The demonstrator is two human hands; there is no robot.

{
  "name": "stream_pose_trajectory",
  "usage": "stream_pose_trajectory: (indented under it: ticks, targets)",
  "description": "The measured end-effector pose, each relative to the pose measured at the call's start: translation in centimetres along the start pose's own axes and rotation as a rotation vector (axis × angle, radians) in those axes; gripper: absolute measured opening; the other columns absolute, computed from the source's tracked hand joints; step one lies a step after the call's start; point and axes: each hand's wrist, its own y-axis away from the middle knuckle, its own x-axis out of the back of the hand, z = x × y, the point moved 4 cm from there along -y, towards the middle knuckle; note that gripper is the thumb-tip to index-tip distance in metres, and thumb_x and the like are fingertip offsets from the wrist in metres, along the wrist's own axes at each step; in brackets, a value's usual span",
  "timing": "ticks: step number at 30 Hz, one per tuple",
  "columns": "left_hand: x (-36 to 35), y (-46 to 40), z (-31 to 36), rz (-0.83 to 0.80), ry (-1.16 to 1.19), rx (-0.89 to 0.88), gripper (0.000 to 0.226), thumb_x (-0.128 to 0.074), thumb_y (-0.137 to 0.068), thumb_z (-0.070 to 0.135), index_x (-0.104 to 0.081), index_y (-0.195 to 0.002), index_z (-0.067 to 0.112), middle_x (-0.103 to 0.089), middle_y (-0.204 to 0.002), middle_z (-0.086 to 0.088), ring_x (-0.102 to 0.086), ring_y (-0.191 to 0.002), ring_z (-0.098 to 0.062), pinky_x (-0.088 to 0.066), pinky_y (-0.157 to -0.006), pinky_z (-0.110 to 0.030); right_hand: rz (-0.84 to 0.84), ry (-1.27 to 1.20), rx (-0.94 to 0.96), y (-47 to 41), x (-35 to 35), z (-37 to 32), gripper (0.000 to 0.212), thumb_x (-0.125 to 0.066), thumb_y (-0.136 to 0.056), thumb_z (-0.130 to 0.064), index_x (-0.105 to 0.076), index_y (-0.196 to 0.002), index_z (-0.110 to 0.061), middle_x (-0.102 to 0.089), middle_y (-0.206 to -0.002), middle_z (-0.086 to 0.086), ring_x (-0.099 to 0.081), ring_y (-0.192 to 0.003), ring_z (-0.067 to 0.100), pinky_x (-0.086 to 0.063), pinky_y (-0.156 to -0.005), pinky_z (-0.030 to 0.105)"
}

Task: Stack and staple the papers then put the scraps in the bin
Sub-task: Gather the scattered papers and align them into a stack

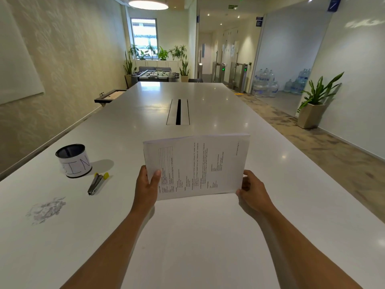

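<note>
A stack of printed papers [198, 165] stands upright on its lower edge over the white table [208, 236], text running sideways. My left hand [146, 184] grips the stack's lower left corner, thumb on the front. At the lower right corner my right hand [251, 189] pinches the papers. To the left lies a silver stapler [96, 184] with yellow ends. Behind it stands a small dark bin [73, 160] wrapped in a white label reading "BIN". A heap of small paper scraps [46, 209] lies near the table's left edge.
A cable slot [178, 112] is set into the table's middle beyond the papers. A wall runs along the left side. On the right, an open floor holds a potted plant [316, 103] and water bottles [264, 84]. A foosball table [156, 75] stands past the far end.
</note>
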Motion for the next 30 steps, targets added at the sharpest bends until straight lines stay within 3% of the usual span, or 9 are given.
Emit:
stream_pose_trajectory:
  ticks: [5,9,12,18,24,27,30]
  targets:
    - [0.1,0.2,0.3,-0.025,0.032,0.021,0.03,-0.052,-0.089,0.034,-0.051,-0.115,0.018,-0.065,-0.114,-0.001,-0.064,-0.105,-0.018,-0.055,-0.082,-0.036,0.088,-0.253,0.009,-0.7,0.7,-1.5,0.045,-0.056,-0.078,0.019,-0.053,-0.11,-0.013,-0.066,-0.1,0.005,-0.065,-0.093,0.022,-0.054,-0.066,0.019]
    - [-0.1,0.2,0.6,-0.039,0.073,0.022,0.014,-0.046,-0.1,0.016,-0.052,-0.11,0.023,-0.064,-0.112,0.0,-0.064,-0.104,-0.017,-0.055,-0.082,-0.032,0.125,-0.468,-0.005,-1.7,1.1,-3.1,0.032,-0.059,-0.074,0.008,-0.054,-0.098,-0.013,-0.066,-0.101,0.007,-0.063,-0.094,0.025,-0.052,-0.074,0.031]
    - [-0.2,0.4,0.6,-0.053,0.091,0.027,0.018,-0.041,-0.102,0.015,-0.053,-0.11,0.025,-0.064,-0.114,-0.002,-0.064,-0.104,-0.016,-0.054,-0.081,-0.032,0.113,-0.46,0.048,-1.8,1.0,-4.3,0.044,-0.058,-0.063,-0.009,-0.059,-0.107,-0.015,-0.068,-0.104,0.005,-0.065,-0.094,0.02,-0.054,-0.075,0.033]
    - [-0.4,0.8,0.6,-0.03,0.145,0.066,0.019,-0.04,-0.102,0.014,-0.054,-0.105,0.025,-0.065,-0.109,0.002,-0.065,-0.099,-0.013,-0.054,-0.075,-0.024,0.132,-0.492,0.096,-1.3,0.1,-5.2,0.035,-0.054,-0.065,-0.011,-0.062,-0.097,-0.023,-0.07,-0.092,-0.004,-0.068,-0.078,0.005,-0.052,-0.064,0.02]
    - [-0.1,0.6,1.3,-0.018,0.127,0.077,0.014,-0.046,-0.091,0.019,-0.055,-0.102,0.021,-0.066,-0.106,-0.001,-0.064,-0.097,-0.018,-0.053,-0.069,-0.021,0.134,-0.496,0.096,-1.3,0.3,-4.8,0.033,-0.055,-0.068,-0.011,-0.063,-0.098,-0.022,-0.071,-0.091,-0.006,-0.067,-0.082,0.01,-0.051,-0.072,0.03]
    - [0.2,0.1,2.8,0.031,0.054,0.019,0.027,-0.052,-0.076,0.018,-0.052,-0.103,0.016,-0.063,-0.101,0.001,-0.063,-0.094,-0.015,-0.049,-0.069,-0.021,0.125,-0.471,0.107,-1.3,0.5,-4.9,0.034,-0.057,-0.068,-0.012,-0.063,-0.099,-0.025,-0.071,-0.094,-0.005,-0.067,-0.088,0.017,-0.054,-0.076,0.036]
    - [0.2,-0.5,4.5,0.057,0.018,-0.053,0.032,-0.056,-0.073,0.016,-0.049,-0.105,0.014,-0.062,-0.098,0.003,-0.062,-0.089,-0.011,-0.05,-0.065,-0.014,0.127,-0.449,0.128,-1.3,0.8,-5.3,0.036,-0.058,-0.068,-0.012,-0.061,-0.101,-0.027,-0.07,-0.097,-0.003,-0.067,-0.086,0.011,-0.053,-0.075,0.032]
